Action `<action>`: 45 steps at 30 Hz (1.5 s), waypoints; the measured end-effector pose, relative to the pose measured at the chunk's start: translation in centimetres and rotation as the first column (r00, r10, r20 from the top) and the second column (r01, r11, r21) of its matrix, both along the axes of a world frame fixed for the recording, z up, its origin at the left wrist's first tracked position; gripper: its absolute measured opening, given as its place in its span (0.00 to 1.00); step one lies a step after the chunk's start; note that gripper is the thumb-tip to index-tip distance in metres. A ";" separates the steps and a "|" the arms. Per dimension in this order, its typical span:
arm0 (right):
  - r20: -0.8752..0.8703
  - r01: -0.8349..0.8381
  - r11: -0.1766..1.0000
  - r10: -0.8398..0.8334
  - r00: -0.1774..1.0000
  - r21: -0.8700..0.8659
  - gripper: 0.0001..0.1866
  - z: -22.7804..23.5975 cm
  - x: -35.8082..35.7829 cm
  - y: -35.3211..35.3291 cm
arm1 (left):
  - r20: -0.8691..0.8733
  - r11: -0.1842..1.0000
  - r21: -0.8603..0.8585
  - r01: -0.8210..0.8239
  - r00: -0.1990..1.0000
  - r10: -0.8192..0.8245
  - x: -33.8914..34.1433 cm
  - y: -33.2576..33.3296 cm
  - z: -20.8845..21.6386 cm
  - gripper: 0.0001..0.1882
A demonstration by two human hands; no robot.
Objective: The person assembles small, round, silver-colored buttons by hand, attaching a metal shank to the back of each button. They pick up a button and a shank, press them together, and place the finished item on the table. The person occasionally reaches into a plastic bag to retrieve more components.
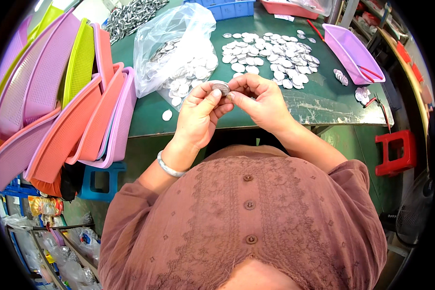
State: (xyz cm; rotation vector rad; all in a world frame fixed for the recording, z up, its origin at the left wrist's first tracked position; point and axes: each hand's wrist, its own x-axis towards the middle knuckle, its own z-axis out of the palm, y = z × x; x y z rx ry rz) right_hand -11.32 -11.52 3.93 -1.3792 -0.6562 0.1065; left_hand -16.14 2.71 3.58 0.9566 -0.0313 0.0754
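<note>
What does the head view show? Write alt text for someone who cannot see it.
A person's left hand pinches a round metallic disc, the right hand at its edge, over a green table. Beyond lie more discs, loose and in a clear plastic bag; colorful plastic baskets are stacked at left.

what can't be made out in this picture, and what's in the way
All in the head view:
Held disc: underside covered by the left-hand fingers; surface detail too small.
Right-hand fingers: contact too small to tell gripping from touching.
Clear bag: top discs hide those below.
Blue bin: far side cut off by the top edge.
Blue stool: partly hidden behind stacked baskets.
</note>
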 end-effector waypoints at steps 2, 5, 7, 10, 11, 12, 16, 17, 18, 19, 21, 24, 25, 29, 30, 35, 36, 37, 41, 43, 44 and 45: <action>-0.033 -0.011 0.999 0.012 0.999 0.035 0.06 -0.5 0.3 0.0 | 0.012 0.998 0.056 0.023 1.000 -0.023 0.2 0.0 -0.2 0.07; -0.053 -0.024 0.997 0.028 0.998 0.075 0.05 -0.9 0.6 -0.3 | 0.021 0.994 0.091 0.057 0.998 -0.059 0.2 0.3 -0.4 0.09; -0.033 -0.025 0.997 0.028 0.999 0.076 0.05 -1.0 0.9 -0.6 | 0.022 0.994 0.087 0.064 0.998 -0.066 0.2 0.1 -0.3 0.10; -0.016 -0.047 0.996 0.049 0.999 0.078 0.05 -1.0 1.3 -1.1 | 0.039 0.996 0.078 0.049 0.998 -0.052 0.4 -0.2 -0.5 0.10; -0.044 -0.045 0.994 0.049 0.998 0.095 0.05 -1.0 1.4 -1.1 | 0.039 0.996 0.088 0.029 0.999 -0.033 0.5 -0.4 -0.5 0.10; -0.072 -0.042 0.993 0.050 0.996 0.112 0.06 -1.2 1.5 -1.1 | 0.039 0.995 0.099 0.010 0.999 -0.013 0.6 -0.5 -0.6 0.10; -0.132 -0.032 0.993 0.047 0.990 0.117 0.06 -1.5 1.6 -1.3 | 0.037 0.995 0.077 -0.057 0.998 0.054 0.8 -1.3 0.0 0.11; -0.126 -0.052 0.994 0.064 0.990 0.094 0.06 -1.6 1.6 -1.5 | 0.012 0.996 0.062 -0.059 0.998 0.058 0.9 -1.4 0.1 0.11; -0.120 -0.072 0.995 0.080 0.990 0.070 0.07 -1.7 1.6 -1.7 | -0.014 0.997 0.048 -0.062 0.998 0.063 1.0 -1.4 0.1 0.11; -0.115 -0.092 0.995 0.097 0.989 0.046 0.07 -1.8 1.6 -1.8 | -0.040 0.997 0.033 -0.065 0.997 0.066 1.0 -1.4 0.1 0.11; -0.118 -0.083 0.995 0.089 0.989 0.058 0.07 -1.9 1.5 -1.9 | -0.061 0.999 0.013 -0.048 0.997 0.049 1.1 -1.5 0.0 0.10; -0.125 -0.072 0.994 0.081 0.989 0.078 0.07 -1.7 1.3 -1.9 | -0.090 0.999 -0.003 -0.042 0.995 0.041 1.2 -1.4 -0.2 0.08; -0.129 -0.069 0.994 0.080 0.988 0.085 0.07 -1.6 1.3 -2.0 | -0.099 0.999 -0.006 -0.043 0.994 0.042 1.3 -1.4 -0.3 0.07; -0.112 -0.034 0.996 0.044 0.993 0.086 0.06 -1.7 1.2 -1.9 | -0.144 0.999 -0.011 -0.039 0.989 0.037 1.2 -1.6 -0.3 0.06; -0.097 -0.019 0.996 0.028 0.995 0.091 0.06 -1.8 1.2 -1.9 | -0.152 0.999 -0.006 -0.037 0.988 0.036 1.1 -1.7 -0.2 0.06; -0.076 0.022 0.995 -0.015 0.997 0.102 0.05 -2.0 1.2 -1.7 | -0.193 0.999 -0.007 0.033 0.981 -0.034 1.1 -1.7 -0.4 0.04; -0.079 0.021 0.995 -0.014 0.997 0.097 0.05 -1.9 1.1 -1.6 | -0.199 0.999 -0.009 0.040 0.979 -0.042 1.2 -1.7 -0.6 0.04; -0.082 0.020 0.996 -0.013 0.997 0.092 0.05 -1.7 0.9 -1.6 | -0.206 0.999 -0.012 0.048 0.977 -0.049 1.2 -1.6 -0.7 0.04; 0.065 0.078 0.997 -0.079 0.995 0.026 0.05 -1.1 0.5 -1.6 | -0.208 0.995 -0.039 0.095 0.973 -0.101 1.2 -1.6 -0.9 0.04; 0.137 0.108 0.994 -0.108 0.985 0.005 0.04 -1.0 0.4 -1.5 | -0.204 0.995 -0.041 0.095 0.974 -0.102 1.2 -1.6 -0.9 0.05; 0.156 0.116 0.993 -0.113 0.981 -0.008 0.04 -0.9 0.3 -1.5 | -0.206 0.994 -0.047 0.097 0.973 -0.104 1.1 -1.6 -0.9 0.05; 0.175 0.123 0.992 -0.118 0.978 -0.021 0.04 -0.8 0.3 -1.4 | -0.208 0.994 -0.054 0.098 0.972 -0.107 1.1 -1.5 -1.0 0.05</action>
